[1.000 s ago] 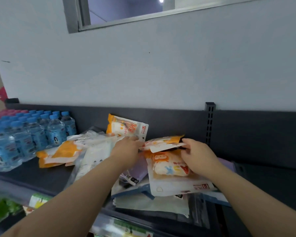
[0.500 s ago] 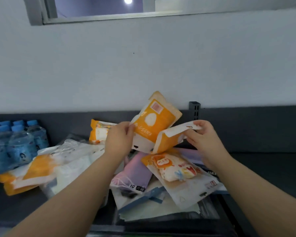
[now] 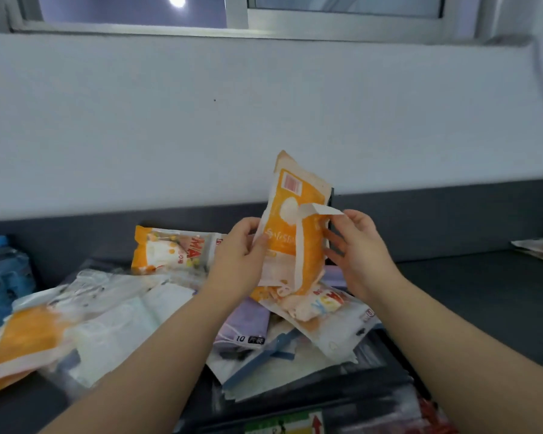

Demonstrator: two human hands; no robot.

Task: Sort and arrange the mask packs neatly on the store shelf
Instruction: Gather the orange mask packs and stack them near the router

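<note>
Dark shelf (image 3: 470,286); both hands clasp glossy orange pouch (image 3: 295,233).

- Only 1 view is showing this moment, so no part of the scene is being shared with another camera.
- The head camera is looking forward and slightly down from the person's head, facing the white wall (image 3: 264,120) and a window frame (image 3: 232,26) along the top edge.
- It is sitting near the dark shelf (image 3: 467,292), with both forearms entering from the bottom edge and the left hand (image 3: 237,261) and right hand (image 3: 362,255) meeting near the middle.
- The wide-angle lens is bending the shelf's back edge and taking in water bottles (image 3: 3,277) at the far left.
</note>
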